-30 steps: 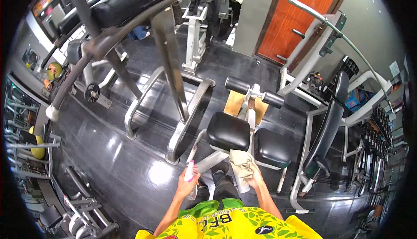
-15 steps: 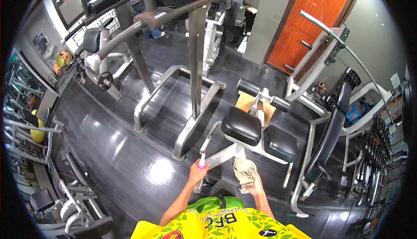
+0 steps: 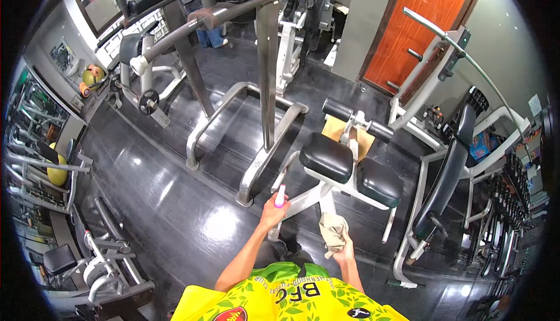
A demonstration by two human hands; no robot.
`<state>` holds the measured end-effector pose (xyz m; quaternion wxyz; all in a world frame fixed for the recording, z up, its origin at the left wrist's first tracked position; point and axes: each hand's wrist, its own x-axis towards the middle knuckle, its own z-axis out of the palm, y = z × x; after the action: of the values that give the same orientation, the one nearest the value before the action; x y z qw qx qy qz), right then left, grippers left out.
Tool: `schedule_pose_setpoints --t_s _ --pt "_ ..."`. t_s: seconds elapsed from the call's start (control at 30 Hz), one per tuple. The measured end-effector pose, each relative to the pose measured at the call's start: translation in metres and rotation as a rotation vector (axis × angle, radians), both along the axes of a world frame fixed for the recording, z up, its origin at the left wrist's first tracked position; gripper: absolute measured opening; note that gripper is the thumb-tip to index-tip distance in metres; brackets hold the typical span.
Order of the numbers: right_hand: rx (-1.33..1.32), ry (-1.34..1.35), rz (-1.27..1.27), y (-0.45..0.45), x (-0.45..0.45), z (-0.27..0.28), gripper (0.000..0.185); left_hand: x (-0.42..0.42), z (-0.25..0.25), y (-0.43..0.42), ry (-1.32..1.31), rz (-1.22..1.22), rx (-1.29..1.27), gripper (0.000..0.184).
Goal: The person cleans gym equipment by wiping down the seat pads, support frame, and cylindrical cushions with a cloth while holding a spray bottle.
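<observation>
My left hand [image 3: 272, 212] is closed around a small white bottle with a pink band [image 3: 280, 196], its white top pointing forward. The hand covers the bottle's lower part. In my right hand [image 3: 346, 252] is a crumpled beige cloth [image 3: 333, 231], hanging from the grip. Just ahead of both hands stands a white-framed bench with black pads; its nearest pad [image 3: 326, 156] is shiny, and a second pad [image 3: 379, 182] sits lower to the right. Black foam rollers [image 3: 338, 109] are at its far end.
A tall metal frame [image 3: 265, 76] rises ahead to the left. Another padded bench [image 3: 438, 190] stands at right, near dumbbell racks [image 3: 506, 204]. Low machine [image 3: 105, 265] at lower left. A person's legs [image 3: 210, 37] show at the back, and an orange door [image 3: 417, 29] beyond.
My left hand has moved forward and slightly right with the bottle, whose top shows more clearly. My right hand keeps the cloth, nearly in place. The view has shifted slightly.
</observation>
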<state>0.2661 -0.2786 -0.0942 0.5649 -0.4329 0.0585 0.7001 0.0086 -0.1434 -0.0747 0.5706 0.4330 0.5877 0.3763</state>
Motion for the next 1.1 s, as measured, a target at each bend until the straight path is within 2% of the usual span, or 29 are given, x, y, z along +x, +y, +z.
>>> schedule_pose_setpoints --t_s 0.13,0.27,0.33,0.4,0.47,0.53,0.6,0.63,0.73,0.8,0.87,0.93,1.0,1.03,1.1 --pt "0.041 -0.024 0.08 -0.003 -0.004 -0.007 0.042 -0.008 0.006 -0.008 -0.126 -0.015 0.048 0.022" --pt "0.07 -0.137 0.214 0.049 -0.031 0.014 0.044 -0.019 0.013 -0.008 -0.149 -0.033 0.065 0.023" --pt "0.208 -0.355 0.367 0.091 -0.053 0.01 0.052 -0.026 0.012 -0.005 -0.137 -0.03 0.053 0.022" --pt "0.376 -0.809 0.419 0.143 -0.079 0.006 0.05 -0.037 0.01 -0.002 -0.141 -0.081 -0.006 0.021" --pt "0.374 -1.183 0.565 0.202 -0.104 0.034 0.042 -0.049 0.016 0.001 -0.098 -0.126 -0.033 0.021" --pt "0.619 -1.439 0.545 0.265 -0.122 -0.014 0.038 -0.062 0.021 0.003 -0.051 -0.161 -0.067 0.021" --pt "0.591 -1.705 0.57 0.303 -0.146 -0.009 0.034 -0.078 0.024 0.006 -0.125 -0.171 -0.139 0.023" --pt "0.574 -1.695 0.563 0.314 -0.153 -0.031 0.034 -0.085 0.023 0.008 -0.09 -0.197 -0.165 0.024" --pt "0.227 -2.191 0.935 0.326 -0.185 -0.12 0.035 -0.106 0.024 0.013 -0.046 -0.255 -0.189 0.02" --pt "0.148 -2.169 0.591 0.31 -0.205 -0.154 0.034 -0.117 0.026 0.016 -0.045 -0.285 -0.209 0.019" --pt "0.156 -1.754 0.731 0.27 -0.201 -0.073 0.032 -0.126 0.028 0.022 -0.057 -0.283 -0.202 0.019" --pt "0.342 -1.897 0.586 0.214 -0.208 -0.079 0.033 -0.132 0.028 0.028 -0.058 -0.294 -0.2 0.019" --pt "0.301 -1.646 0.696 0.172 -0.209 -0.049 0.036 -0.135 0.025 0.034 -0.064 -0.298 -0.196 0.019" --pt "0.289 -1.646 0.696 0.167 -0.201 -0.049 0.036 -0.137 0.024 0.037 -0.067 -0.317 -0.182 0.022" --pt "0.352 -1.25 0.902 0.158 -0.191 -0.048 0.043 -0.144 0.021 0.043 -0.024 -0.373 -0.185 0.023"
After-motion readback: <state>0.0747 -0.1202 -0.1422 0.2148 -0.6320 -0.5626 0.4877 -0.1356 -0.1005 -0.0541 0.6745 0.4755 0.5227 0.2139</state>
